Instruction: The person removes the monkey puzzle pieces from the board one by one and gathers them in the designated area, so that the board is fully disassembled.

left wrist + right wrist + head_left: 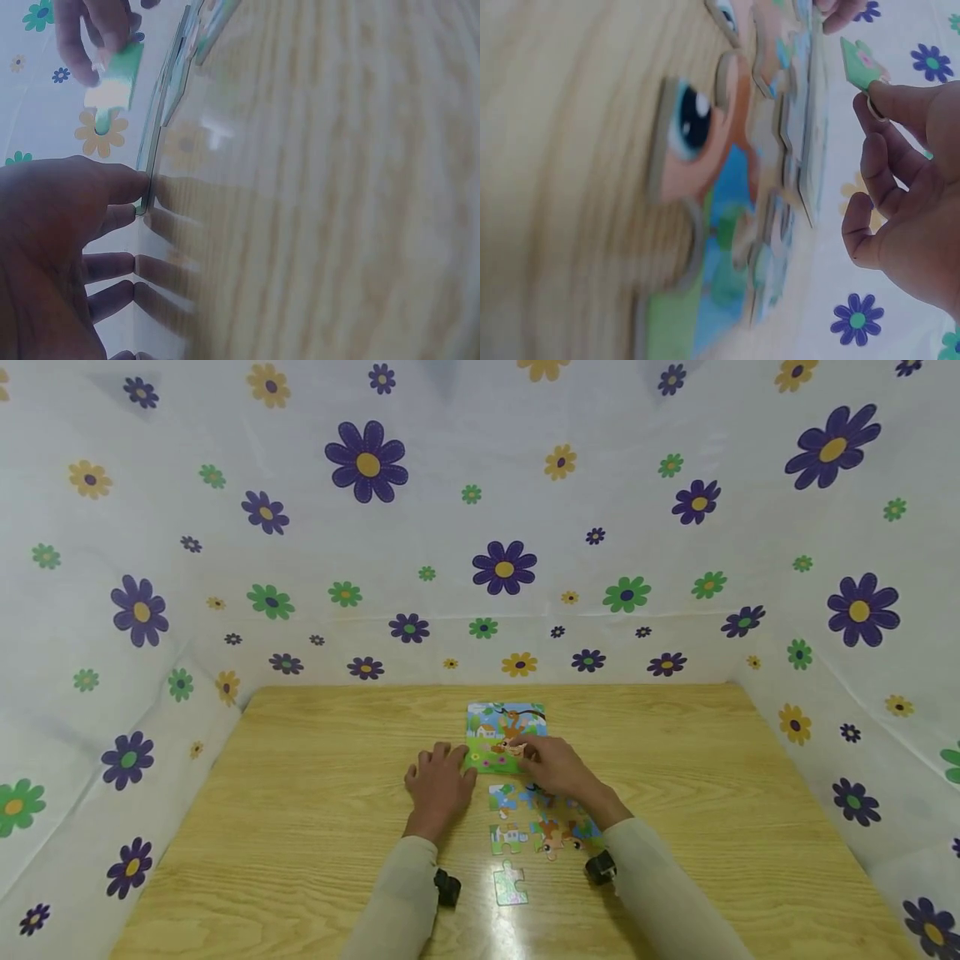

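My right hand (pixel 558 768) pinches a green puzzle piece (pixel 859 66) between thumb and index finger, its other fingers bent inward. It holds the piece above the lower right part of a picture board (pixel 480 758), which shows a house, a tree branch and a brown animal. Beside the board's lower left corner, my left hand (pixel 438 785) rests palm down with fingers spread on the wood. Its thumb is at the board's edge in the left wrist view. Loose puzzle pieces (pixel 506 838) lie in rows just in front of the board, some of them hidden under the right forearm.
One green puzzle piece (pixel 512 887) lies apart, nearest to me. In the right wrist view, a piece with a large eye (pixel 691 124) is close to the camera. A flowered white cloth (pixel 420 527) encloses the wooden table (pixel 322 760) at the back and sides.
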A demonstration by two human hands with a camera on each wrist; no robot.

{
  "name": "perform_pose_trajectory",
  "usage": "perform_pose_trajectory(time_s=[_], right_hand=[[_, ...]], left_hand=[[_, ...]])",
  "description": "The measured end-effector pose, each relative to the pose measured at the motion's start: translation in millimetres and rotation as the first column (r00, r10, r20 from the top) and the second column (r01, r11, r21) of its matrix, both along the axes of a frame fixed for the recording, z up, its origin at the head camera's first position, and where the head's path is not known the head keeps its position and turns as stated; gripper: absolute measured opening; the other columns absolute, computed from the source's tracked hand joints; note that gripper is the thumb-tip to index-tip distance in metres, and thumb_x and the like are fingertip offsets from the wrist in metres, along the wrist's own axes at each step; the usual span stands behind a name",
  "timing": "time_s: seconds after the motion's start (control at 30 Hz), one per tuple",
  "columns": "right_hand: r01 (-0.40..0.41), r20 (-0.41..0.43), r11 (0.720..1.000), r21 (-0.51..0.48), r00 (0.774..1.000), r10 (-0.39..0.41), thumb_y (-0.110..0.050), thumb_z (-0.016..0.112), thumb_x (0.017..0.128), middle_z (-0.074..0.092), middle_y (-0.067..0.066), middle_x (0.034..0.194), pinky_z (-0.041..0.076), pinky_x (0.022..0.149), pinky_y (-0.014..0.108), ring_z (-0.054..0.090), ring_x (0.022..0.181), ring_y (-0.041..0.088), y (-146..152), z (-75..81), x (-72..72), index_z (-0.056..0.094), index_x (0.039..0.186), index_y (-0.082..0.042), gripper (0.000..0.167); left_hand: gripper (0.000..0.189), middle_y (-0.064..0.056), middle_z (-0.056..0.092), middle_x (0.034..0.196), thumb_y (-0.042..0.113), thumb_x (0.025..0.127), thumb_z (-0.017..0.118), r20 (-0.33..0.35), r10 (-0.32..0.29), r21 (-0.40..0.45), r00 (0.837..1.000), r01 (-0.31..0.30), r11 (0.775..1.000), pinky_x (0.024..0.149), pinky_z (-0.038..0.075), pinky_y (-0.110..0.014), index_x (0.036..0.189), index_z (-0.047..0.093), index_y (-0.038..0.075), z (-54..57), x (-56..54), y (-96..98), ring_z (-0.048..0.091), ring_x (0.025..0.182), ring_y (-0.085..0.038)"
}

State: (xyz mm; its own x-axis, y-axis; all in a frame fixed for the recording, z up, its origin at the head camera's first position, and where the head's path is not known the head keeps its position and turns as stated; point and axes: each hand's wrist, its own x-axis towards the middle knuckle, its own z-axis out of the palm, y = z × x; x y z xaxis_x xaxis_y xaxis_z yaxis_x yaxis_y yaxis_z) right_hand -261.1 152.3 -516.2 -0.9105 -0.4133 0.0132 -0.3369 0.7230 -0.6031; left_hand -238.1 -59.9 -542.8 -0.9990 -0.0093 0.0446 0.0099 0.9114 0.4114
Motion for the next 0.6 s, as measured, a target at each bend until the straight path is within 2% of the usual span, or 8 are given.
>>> perform_pose_trajectory(time_s=[0.07,0.17,0.4,0.6], right_hand=[[-0.012,-0.004,1.0,-0.026,1.0,0.012,-0.015,0.057,0.097,0.066,0.001,0.091,0.047,0.058,0.028,0.053,0.056,0.008,5,3.7,4.3,0.06,0.127,-0.013,0.03],[-0.041,-0.024,0.998,-0.042,0.999,0.04,-0.015,0.056,0.097,0.066,0.0,0.087,0.043,0.055,0.025,0.05,0.051,0.006,12,6.1,11.7,0.061,0.125,-0.013,0.028],[-0.068,-0.05,0.994,-0.084,0.997,0.064,-0.014,0.059,0.096,0.066,0.001,0.085,0.045,0.058,0.023,0.056,0.063,0.004,29,7.5,33.8,0.065,0.122,-0.011,0.027],[-0.091,-0.039,0.994,-0.057,0.995,0.089,-0.015,0.06,0.096,0.064,-0.006,0.087,0.045,0.061,0.022,0.053,0.07,0.003,39,8.9,53.1,0.066,0.119,-0.014,0.024]], left_hand=[[0.043,-0.005,0.05,0.14,0.04,0.095,0.058,0.0,-0.001,-0.001,1.0,0.001,1.0,0.102,0.033,-0.064,0.135,0.057,0.025,1.2,-0.5,-0.4,0.042,0.128,-0.034],[0.043,-0.006,0.05,0.14,0.04,0.095,0.058,-0.005,-0.001,-0.002,1.0,0.001,1.0,0.101,0.033,-0.064,0.135,0.057,0.025,2.6,-0.7,-1.4,0.042,0.128,-0.034],[0.043,-0.005,0.049,0.142,0.04,0.095,0.057,0.015,-0.003,0.002,1.0,0.002,1.0,0.102,0.032,-0.064,0.136,0.056,0.025,0.6,-0.3,-1.5,0.041,0.129,-0.035],[0.043,-0.005,0.049,0.142,0.041,0.095,0.056,0.011,-0.007,0.0,1.0,0.007,1.0,0.102,0.032,-0.064,0.136,0.056,0.027,-1.1,-0.8,0.2,0.041,0.13,-0.034]])
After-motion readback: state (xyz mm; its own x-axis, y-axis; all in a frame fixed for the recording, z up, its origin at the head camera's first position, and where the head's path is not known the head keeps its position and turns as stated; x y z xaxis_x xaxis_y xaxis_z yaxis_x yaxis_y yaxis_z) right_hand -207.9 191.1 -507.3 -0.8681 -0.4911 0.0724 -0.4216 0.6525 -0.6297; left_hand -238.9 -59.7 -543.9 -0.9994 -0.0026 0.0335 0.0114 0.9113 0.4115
